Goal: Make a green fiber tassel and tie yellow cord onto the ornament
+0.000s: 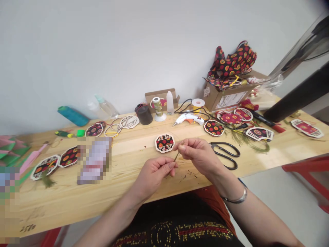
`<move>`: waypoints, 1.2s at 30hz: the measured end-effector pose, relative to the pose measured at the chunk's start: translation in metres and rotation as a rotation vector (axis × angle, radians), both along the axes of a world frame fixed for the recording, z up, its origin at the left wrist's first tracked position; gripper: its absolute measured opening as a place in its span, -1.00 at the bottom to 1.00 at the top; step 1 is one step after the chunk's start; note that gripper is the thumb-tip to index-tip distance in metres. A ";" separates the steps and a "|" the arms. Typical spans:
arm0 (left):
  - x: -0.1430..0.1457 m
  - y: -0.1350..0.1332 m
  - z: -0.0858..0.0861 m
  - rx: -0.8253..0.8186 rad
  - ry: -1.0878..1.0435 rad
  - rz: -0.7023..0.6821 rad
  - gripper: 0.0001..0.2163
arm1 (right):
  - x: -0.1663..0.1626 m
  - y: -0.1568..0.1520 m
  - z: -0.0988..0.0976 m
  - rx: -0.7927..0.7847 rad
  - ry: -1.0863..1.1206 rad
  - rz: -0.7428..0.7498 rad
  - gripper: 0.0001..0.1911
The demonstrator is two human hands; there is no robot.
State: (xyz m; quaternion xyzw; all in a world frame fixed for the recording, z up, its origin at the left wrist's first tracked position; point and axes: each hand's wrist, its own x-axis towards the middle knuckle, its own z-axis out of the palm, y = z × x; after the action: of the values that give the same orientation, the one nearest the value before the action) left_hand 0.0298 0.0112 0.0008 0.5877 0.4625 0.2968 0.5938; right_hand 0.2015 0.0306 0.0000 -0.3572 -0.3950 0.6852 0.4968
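Observation:
My left hand point(156, 171) and my right hand point(197, 154) are close together over the front of the wooden table point(128, 192). Both pinch a thin olive-green cord point(176, 157) that runs between their fingertips. A wooden-framed ornament point(165, 142) with red patterned fabric lies flat just beyond my hands. Black scissors point(226, 152) lie to the right of my right hand. A silver bangle point(238, 198) sits on my right wrist.
A white glue gun point(189, 118), a black cup point(144, 114), a thread spool point(158, 109) and a glue bottle point(170, 102) stand at the back. A cardboard box point(226, 96) of patterned fabric is at the back right. More ornaments lie left and right. A red stool point(308, 175) is right.

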 end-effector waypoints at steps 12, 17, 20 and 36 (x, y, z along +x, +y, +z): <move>-0.012 0.008 -0.016 0.212 0.072 0.082 -0.87 | 0.006 0.005 0.027 0.109 0.097 -0.015 -0.79; -0.028 0.017 -0.019 0.366 0.305 0.123 -0.84 | 0.010 0.012 0.034 0.154 0.058 -0.086 -0.79; -0.035 0.014 -0.009 0.483 0.460 0.414 -0.62 | 0.010 0.018 0.035 0.187 0.000 -0.137 -0.80; 0.001 -0.010 0.008 -0.734 -0.563 0.205 -0.82 | -0.012 -0.017 0.022 0.468 -0.633 0.104 -0.87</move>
State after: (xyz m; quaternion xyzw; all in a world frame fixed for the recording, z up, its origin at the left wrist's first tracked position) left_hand 0.0304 0.0011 0.0087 0.1870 0.4135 0.3188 0.8321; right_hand 0.1892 0.0136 0.0224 -0.4075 -0.6917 0.4568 0.3832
